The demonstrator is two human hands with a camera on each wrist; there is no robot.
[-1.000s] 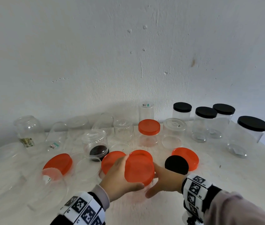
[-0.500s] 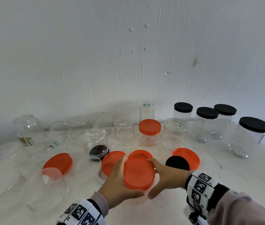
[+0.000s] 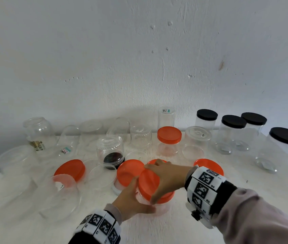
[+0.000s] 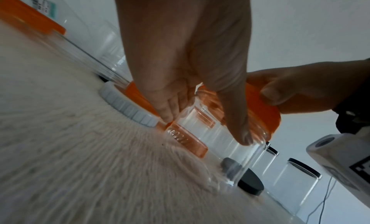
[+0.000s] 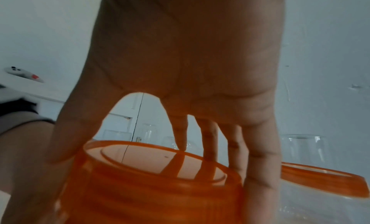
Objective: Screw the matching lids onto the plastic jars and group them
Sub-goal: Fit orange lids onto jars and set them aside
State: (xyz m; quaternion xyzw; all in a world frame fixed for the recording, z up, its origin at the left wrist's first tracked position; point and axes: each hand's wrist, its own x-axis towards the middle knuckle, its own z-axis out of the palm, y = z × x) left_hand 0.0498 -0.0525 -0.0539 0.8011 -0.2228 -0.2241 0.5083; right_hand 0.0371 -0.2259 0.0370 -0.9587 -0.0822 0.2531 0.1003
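Note:
A clear plastic jar [image 3: 157, 207] stands at the table's near middle with an orange lid [image 3: 147, 182] on its mouth. My left hand [image 3: 132, 198] grips the jar's body from the left; in the left wrist view its fingers [image 4: 168, 110] and thumb wrap the clear wall [image 4: 210, 137]. My right hand [image 3: 165, 178] lies over the lid from the right, fingers spread around its rim. In the right wrist view the orange lid [image 5: 152, 183] sits under those fingers [image 5: 260, 164], with the thumb down its left side.
Several black-lidded jars [image 3: 233, 122] stand at the back right and an orange-lidded jar [image 3: 169, 135] behind my hands. Loose orange lids [image 3: 71, 169] [image 3: 130, 171], a white ribbed lid [image 4: 128, 107] and a black lid [image 4: 251, 184] lie close by. Open clear jars [image 3: 39, 132] crowd the left and back.
My right hand has moved from the lid's right side to over its top and now grips the rim. My left hand has dropped lower onto the jar's body.

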